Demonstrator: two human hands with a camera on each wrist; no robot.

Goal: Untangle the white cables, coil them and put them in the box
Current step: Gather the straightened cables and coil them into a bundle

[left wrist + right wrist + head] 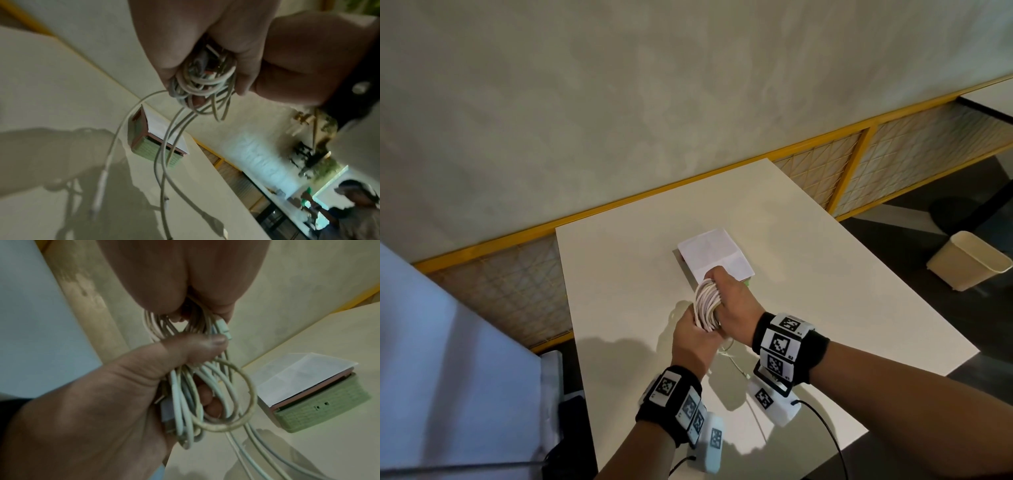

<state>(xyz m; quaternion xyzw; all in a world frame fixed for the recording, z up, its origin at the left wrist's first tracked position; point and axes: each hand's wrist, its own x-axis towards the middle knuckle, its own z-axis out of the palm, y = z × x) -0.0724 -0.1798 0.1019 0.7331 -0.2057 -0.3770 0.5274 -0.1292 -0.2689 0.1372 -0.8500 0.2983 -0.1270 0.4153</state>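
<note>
A coil of white cables hangs above the white table, held between both hands. My right hand grips the coil's top; my left hand grips its lower part. In the right wrist view the left thumb presses across the loops under my right hand. The left wrist view shows my left hand curled round the bundle, while loose ends dangle to the table. Just beyond the hands sits the green box, its top covered by a white folded sheet.
A cream waste bin stands on the dark floor to the right. Behind the table a yellow-framed lattice panel runs along the wall. At the left is pale blue cloth. A person is far off in the background.
</note>
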